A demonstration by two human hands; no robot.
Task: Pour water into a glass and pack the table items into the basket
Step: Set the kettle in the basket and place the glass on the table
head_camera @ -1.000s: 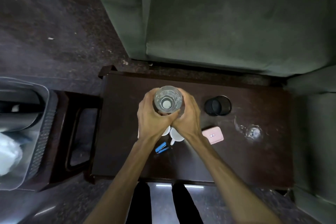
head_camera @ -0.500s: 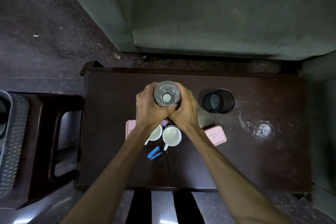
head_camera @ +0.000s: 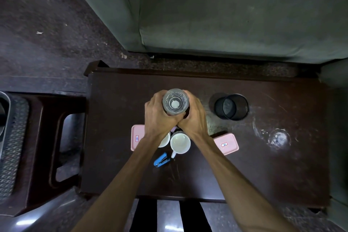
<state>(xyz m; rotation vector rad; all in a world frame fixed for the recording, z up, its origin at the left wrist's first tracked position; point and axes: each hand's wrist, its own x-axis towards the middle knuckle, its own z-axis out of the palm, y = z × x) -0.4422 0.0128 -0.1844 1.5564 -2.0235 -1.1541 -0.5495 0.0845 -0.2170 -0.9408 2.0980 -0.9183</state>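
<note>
Both my hands hold a clear bottle (head_camera: 175, 102) upright over the middle of the dark wooden table (head_camera: 116, 118); I look straight down on it and see a white disc at its centre. My left hand (head_camera: 159, 115) wraps its left side, my right hand (head_camera: 194, 117) its right side, thumbs meeting in front. A clear drinking glass (head_camera: 278, 138) stands at the table's right. The grey perforated basket (head_camera: 13, 137) is cut off at the left edge, on a dark stool (head_camera: 45, 137).
On the table lie two white mugs (head_camera: 180, 142) (head_camera: 165, 140), a blue stapler (head_camera: 161, 160), two pink boxes (head_camera: 136, 137) (head_camera: 227, 143) and a black mesh cup (head_camera: 231, 106). A green sofa (head_camera: 226, 15) stands behind the table. My legs are below its near edge.
The view has swung right, so the basket slid to the left edge and more of the table shows. Both hands stay wrapped on the bottle at the same spot.
</note>
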